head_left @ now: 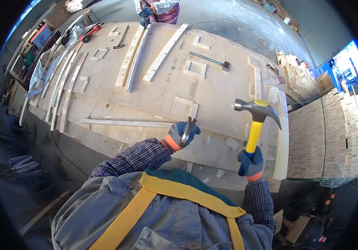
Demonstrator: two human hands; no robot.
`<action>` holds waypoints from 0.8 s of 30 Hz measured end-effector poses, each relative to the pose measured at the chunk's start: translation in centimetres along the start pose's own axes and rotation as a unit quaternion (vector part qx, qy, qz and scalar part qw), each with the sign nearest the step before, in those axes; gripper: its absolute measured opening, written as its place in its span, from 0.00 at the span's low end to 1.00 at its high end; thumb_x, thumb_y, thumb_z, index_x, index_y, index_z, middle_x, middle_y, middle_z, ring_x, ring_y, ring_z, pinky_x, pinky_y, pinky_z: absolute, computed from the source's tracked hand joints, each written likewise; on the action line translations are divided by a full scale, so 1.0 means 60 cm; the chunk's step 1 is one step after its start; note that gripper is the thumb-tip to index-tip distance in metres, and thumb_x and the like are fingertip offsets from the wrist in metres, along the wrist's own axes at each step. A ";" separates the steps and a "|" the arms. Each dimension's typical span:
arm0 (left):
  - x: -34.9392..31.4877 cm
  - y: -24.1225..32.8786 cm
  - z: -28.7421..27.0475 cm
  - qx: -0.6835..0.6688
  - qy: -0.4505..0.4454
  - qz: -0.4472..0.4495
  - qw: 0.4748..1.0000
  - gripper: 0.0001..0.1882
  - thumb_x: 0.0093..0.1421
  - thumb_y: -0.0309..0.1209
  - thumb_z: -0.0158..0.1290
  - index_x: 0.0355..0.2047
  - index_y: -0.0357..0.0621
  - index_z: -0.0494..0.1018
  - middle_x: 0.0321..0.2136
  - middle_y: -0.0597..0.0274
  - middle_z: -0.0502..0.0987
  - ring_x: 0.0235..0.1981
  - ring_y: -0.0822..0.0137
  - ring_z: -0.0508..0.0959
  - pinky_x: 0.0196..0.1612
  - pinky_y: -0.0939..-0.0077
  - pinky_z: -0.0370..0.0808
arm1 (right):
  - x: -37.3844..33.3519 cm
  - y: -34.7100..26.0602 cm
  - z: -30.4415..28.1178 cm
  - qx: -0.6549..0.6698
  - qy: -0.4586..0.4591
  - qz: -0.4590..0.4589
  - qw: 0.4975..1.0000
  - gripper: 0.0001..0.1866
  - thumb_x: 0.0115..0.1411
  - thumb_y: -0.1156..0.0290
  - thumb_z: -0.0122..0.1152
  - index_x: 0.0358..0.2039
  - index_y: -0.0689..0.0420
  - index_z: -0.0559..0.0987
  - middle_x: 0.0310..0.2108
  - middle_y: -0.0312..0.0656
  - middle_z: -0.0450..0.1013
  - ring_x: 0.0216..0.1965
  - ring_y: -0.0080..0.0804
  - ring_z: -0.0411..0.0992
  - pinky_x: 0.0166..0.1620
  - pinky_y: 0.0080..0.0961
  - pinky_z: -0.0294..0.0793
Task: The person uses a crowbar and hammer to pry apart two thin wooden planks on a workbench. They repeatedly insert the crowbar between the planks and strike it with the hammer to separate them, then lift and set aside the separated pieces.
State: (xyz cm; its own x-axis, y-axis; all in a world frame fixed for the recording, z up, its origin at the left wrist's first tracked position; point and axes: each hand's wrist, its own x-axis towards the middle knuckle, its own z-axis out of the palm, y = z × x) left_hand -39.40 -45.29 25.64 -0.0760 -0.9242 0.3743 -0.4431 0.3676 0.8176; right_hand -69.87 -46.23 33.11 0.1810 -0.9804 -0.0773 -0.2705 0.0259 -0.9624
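Observation:
My right hand (251, 163), in a grey and orange glove, grips a claw hammer (254, 129) by its yellow and blue handle. The hammer stands upright above the table, its dark steel head at the top. Fingers of my gloved left hand (174, 135) are closed around a short, shiny metal tool (187, 132); its exact kind is not clear. Just beyond that hand, a small wooden corner piece (192, 109) lies on the plywood table (216, 98). Beside the left wrist ends a long thin wooden strip (124, 123).
Long boards (165, 52), a square wooden frame (195, 69), a mallet-like hammer (225, 66) and scraps lie across the table. At the far edge stands a co-worker (168, 12) with gloved hands. Tall strapped wood stacks (326, 135) border the right side; a red tool (88, 34) lies far left.

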 end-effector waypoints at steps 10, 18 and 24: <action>-0.020 -0.055 0.041 -0.124 -0.067 -0.067 0.988 0.17 0.65 0.37 0.41 0.50 0.42 0.65 0.48 0.56 0.71 0.48 0.64 0.72 0.52 0.69 0.70 | -0.053 -0.218 0.022 -0.420 -0.080 -0.344 0.836 0.13 0.54 0.74 0.59 0.41 0.60 0.73 0.25 0.47 0.74 0.23 0.42 0.74 0.28 0.32 0.73; -0.030 -0.038 0.071 -0.053 -0.079 0.002 0.995 0.06 0.57 0.30 0.51 0.28 0.42 0.74 0.22 0.62 0.76 0.25 0.68 0.74 0.29 0.74 0.71 | -0.074 -0.236 0.010 -0.299 -0.051 -0.357 0.883 0.14 0.53 0.69 0.63 0.38 0.60 0.73 0.24 0.46 0.74 0.21 0.37 0.74 0.25 0.26 0.73; 0.013 -0.012 0.025 0.022 -0.035 0.025 0.999 0.04 0.56 0.26 0.53 0.30 0.40 0.76 0.26 0.59 0.79 0.27 0.70 0.78 0.33 0.76 0.74 | -0.061 -0.199 -0.006 -0.358 0.023 -0.404 0.841 0.12 0.53 0.70 0.62 0.36 0.60 0.75 0.22 0.46 0.73 0.20 0.39 0.73 0.24 0.30 0.73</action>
State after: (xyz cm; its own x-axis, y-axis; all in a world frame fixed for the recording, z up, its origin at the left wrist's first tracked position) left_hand -40.48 -46.43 24.66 -0.1604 -0.9106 0.3809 -0.4766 0.4094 0.7780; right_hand -67.65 -43.00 44.96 0.5476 -0.6277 0.5533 -0.5799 -0.7614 -0.2899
